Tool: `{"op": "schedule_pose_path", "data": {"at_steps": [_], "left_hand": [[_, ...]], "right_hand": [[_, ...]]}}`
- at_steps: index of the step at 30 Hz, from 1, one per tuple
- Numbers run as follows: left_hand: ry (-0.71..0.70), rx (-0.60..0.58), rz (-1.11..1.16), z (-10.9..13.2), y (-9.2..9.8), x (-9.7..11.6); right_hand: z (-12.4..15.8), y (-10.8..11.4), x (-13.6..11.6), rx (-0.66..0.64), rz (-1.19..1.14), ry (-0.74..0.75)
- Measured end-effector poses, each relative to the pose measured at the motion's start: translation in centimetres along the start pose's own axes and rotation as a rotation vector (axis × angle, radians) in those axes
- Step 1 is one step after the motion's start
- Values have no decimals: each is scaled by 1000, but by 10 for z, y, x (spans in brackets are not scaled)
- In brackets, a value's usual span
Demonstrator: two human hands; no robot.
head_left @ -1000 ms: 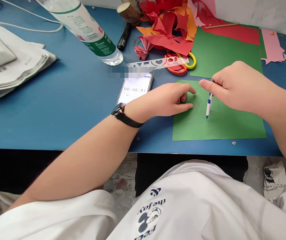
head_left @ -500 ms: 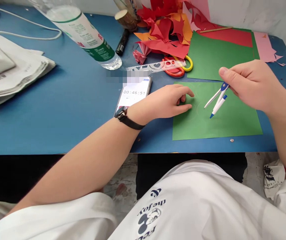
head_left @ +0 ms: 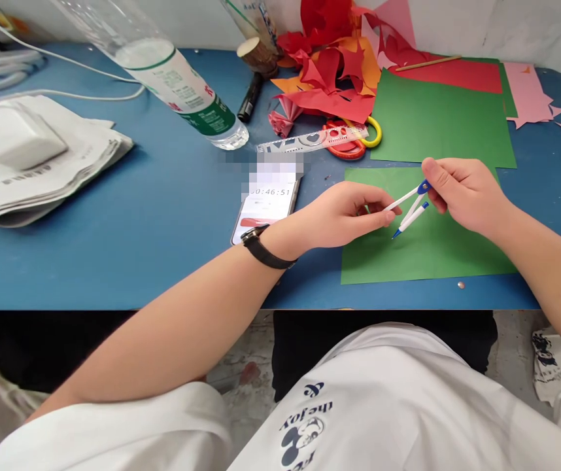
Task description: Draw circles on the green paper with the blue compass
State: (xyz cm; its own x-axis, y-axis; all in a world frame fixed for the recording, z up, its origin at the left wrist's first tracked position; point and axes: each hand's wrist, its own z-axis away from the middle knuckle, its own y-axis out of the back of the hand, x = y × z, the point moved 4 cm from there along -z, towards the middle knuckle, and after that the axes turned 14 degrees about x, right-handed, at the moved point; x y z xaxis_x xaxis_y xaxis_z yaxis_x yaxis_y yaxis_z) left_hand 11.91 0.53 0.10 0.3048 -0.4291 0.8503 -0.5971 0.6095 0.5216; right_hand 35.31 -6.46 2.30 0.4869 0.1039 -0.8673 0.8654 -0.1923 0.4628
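Observation:
My right hand (head_left: 471, 193) grips the top of a blue and white drawing compass (head_left: 412, 210), its legs spread and slanting down to the left. The thumb and fingers of my left hand (head_left: 359, 212) pinch the end of the compass's white needle leg. The other leg, with a blue-tipped pen, hangs free above a sheet of green paper (head_left: 437, 252). Both hands are over that sheet, which lies near the table's front edge. Any marks on the paper under my left hand are hidden.
Left of the sheet lies a phone (head_left: 269, 203) showing a timer. Behind are a stencil ruler (head_left: 305, 140), scissors (head_left: 373, 133), another green sheet (head_left: 442, 121) and red paper scraps (head_left: 329, 98). A water bottle (head_left: 187, 98) and newspapers (head_left: 99, 157) stand further left.
My right hand has moved left and down with the compass. My left hand, which was resting open on the green paper, has lifted and taken hold of the needle leg.

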Motion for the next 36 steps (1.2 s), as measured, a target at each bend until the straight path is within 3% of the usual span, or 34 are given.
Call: {"op": "schedule_pose_path", "data": {"at_steps": [7,15,20,26,29,36], "left_hand": [[38,75,68,0,1,-3],[80,105,96,4,2,-4],[26,86,88,3,1,-3],[-104,176,-113,0,12,-9],[-122,148,-248,0,15,-18],[48,-7,-472,10,11,-32]], "right_hand": [[-2,-11,18,48,-201,56],[3,-14,11,38,-353,74],[2,-14,13,53,-378,99],[-4,6,11,235,-339,189],[-8,15,12,336,-327,209],[-18,29,18,573,-298,210]]}}
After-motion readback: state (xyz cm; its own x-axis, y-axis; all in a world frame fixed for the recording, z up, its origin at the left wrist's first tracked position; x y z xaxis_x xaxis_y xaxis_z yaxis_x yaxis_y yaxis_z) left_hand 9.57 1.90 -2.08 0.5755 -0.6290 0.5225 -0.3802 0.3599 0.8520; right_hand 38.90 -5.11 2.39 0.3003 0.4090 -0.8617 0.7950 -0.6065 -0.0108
